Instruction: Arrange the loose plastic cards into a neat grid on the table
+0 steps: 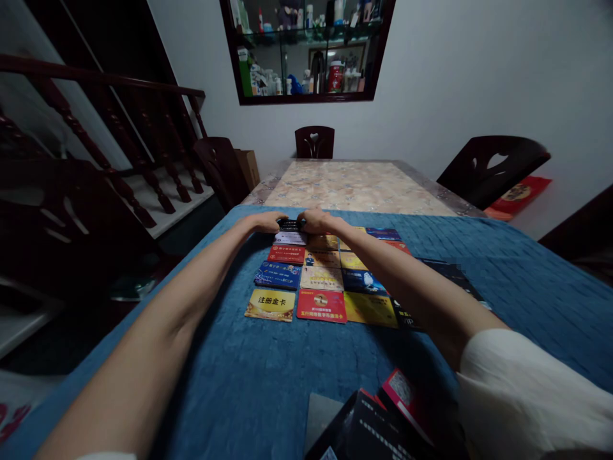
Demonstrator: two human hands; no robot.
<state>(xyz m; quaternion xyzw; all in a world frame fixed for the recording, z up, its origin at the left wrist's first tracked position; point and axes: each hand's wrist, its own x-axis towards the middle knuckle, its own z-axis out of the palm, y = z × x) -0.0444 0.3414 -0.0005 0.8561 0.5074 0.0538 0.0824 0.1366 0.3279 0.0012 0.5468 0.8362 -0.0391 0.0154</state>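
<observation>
Both arms reach out over rows of plastic cards on the table. My left hand (269, 222) is closed on the left end of a small stack of black cards (290, 225). The stack's right end is pinched by my right hand (316, 220). Directly below it lies a pale lilac card (290, 238). Nearer to me in the same column are a red card (286, 254), a blue card stack (278, 275) and a gold card (271, 305). Beside the gold card is a red card with a portrait (321, 306). My right forearm hides part of the right-hand columns.
A blue cloth (230, 377) covers the near part of the table, with a patterned tabletop (347, 185) beyond. Close to me lie dark boxes or packets (383, 428) and a red box (407, 396). Dark wooden chairs (315, 142) stand around the table; a stair railing (110, 80) is at left.
</observation>
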